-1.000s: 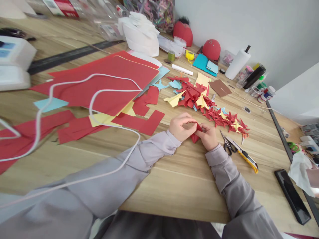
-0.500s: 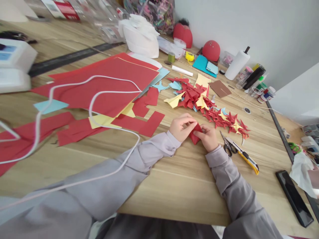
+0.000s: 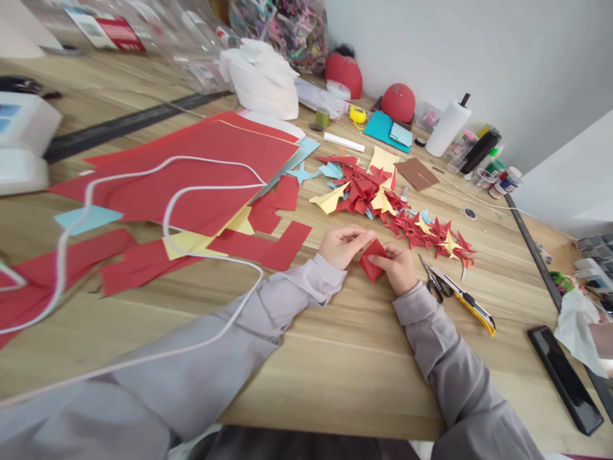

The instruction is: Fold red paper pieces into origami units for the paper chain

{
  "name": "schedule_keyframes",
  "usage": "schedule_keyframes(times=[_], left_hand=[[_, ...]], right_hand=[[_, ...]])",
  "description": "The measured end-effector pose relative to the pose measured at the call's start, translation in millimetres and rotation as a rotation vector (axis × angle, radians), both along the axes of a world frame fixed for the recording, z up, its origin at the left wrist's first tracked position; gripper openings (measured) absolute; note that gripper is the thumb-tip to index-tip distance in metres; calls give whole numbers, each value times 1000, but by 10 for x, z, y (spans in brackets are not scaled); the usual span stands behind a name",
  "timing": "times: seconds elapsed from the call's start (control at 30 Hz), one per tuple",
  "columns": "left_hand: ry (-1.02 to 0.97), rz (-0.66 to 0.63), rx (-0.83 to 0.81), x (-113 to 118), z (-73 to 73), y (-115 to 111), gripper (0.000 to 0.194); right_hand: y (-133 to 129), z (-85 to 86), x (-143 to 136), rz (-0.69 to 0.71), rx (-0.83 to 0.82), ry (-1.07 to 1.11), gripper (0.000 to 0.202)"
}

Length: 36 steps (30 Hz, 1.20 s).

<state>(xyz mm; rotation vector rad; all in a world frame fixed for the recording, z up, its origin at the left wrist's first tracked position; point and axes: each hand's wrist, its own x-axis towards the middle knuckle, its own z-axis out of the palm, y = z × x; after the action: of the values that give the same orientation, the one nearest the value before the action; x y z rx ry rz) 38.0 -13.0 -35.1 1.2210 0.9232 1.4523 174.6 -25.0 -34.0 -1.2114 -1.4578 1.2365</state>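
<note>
A small folded red paper (image 3: 371, 267) is held above the wooden table, a crease running across it. My right hand (image 3: 401, 268) pinches its right side, the thumb lying over the front. At its upper left corner are the closed thumb and fingers of my left hand (image 3: 341, 248). Beyond both hands lies a pile of folded red paper stars (image 3: 361, 188), mixed with yellow and light blue pieces. A yellow paper star (image 3: 450, 245) rests at the pile's right end.
Large red sheets (image 3: 191, 172) and cut red strips (image 3: 287, 246) lie on the left, crossed by a white cable (image 3: 167, 214). Right of my hands are scissors (image 3: 437, 284) and a yellow cutter knife (image 3: 472, 308). A black phone (image 3: 565, 380) lies at the far right.
My left fingertips have shifted slightly left relative to the folded paper, and more of its red face shows. The whole view has moved a little.
</note>
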Motion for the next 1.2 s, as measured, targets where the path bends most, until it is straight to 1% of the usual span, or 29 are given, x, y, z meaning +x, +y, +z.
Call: schedule_keyframes(times=[0.03, 0.1, 0.17, 0.27, 0.4, 0.53, 0.67, 0.77, 0.87, 1.0, 1.1, 1.2], left_hand=[[-4, -20, -6, 2, -16, 7, 26], [6, -82, -30, 6, -56, 20, 34], [22, -109, -70, 7, -91, 28, 34], [61, -62, -62, 4, -107, 30, 24], [140, -5, 37, 3, -82, 26, 17], [177, 31, 113, 17, -80, 26, 19], [180, 33, 120, 15, -92, 31, 22], [202, 29, 140, -3, -68, 26, 24], [184, -16, 134, -17, -33, 13, 28], [113, -96, 110, 2, -55, 14, 20], [107, -100, 86, 24, -110, 36, 17], [75, -84, 31, 23, -129, 64, 15]], right_hand=[[3, -5, 4, -2, -11, 14, 15], [4, -9, 8, -11, -33, 44, 15], [1, -8, 8, -22, -52, 75, 15], [-6, -1, 3, -19, -64, 85, 14], [-8, -6, -6, 2, -39, 30, 17], [-10, -24, -10, 16, 21, -42, 18], [-13, -37, -9, 34, 60, -82, 18], [-10, -39, -5, 17, 54, -80, 17], [-2, -37, 1, 7, 17, -12, 16], [13, -43, 12, -71, -24, 113, 16], [16, -53, 25, -123, -32, 232, 18], [11, -50, 41, -88, -70, 327, 19]])
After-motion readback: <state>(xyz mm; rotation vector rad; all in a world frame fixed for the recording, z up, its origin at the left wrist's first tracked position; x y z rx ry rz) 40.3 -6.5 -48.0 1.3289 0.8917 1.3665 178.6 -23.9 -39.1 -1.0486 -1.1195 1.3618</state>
